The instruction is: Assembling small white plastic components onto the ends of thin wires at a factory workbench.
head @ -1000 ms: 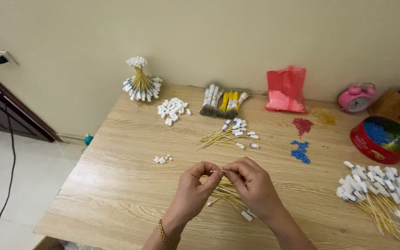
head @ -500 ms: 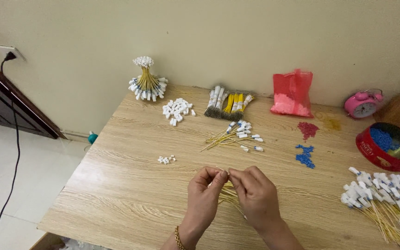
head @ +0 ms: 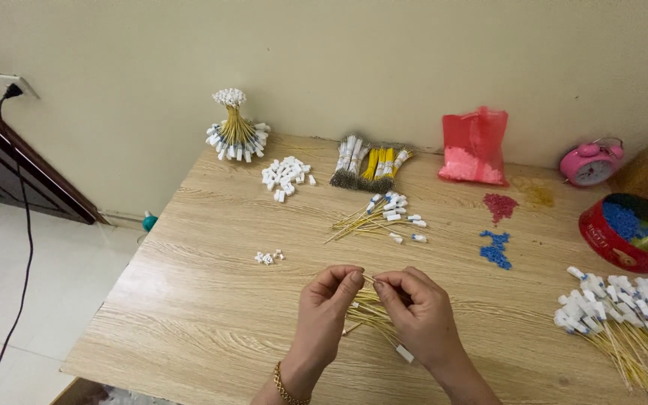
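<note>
Both hands meet low over the near edge of the wooden bench [head: 189, 300], fingertips nearly touching. The left hand [head: 325, 307] curls in, thumb and forefinger pinched narrow on the tips of some thin yellow wires [head: 373, 309], and the right hand [head: 418, 311] pinches the same bundle from the other side, a white connector [head: 405, 353] hanging just below its palm. The bundle sits between the two hands, right above the bench. Just left, a few small white pieces [head: 268, 257] lie loose. Farther back, a spread of yellow wires with white ends [head: 380, 216], then blue beads [head: 496, 249] and red beads [head: 499, 205]. Far right, a red round tin [head: 620, 244] and a big heap of finished wires [head: 624, 322].
</note>
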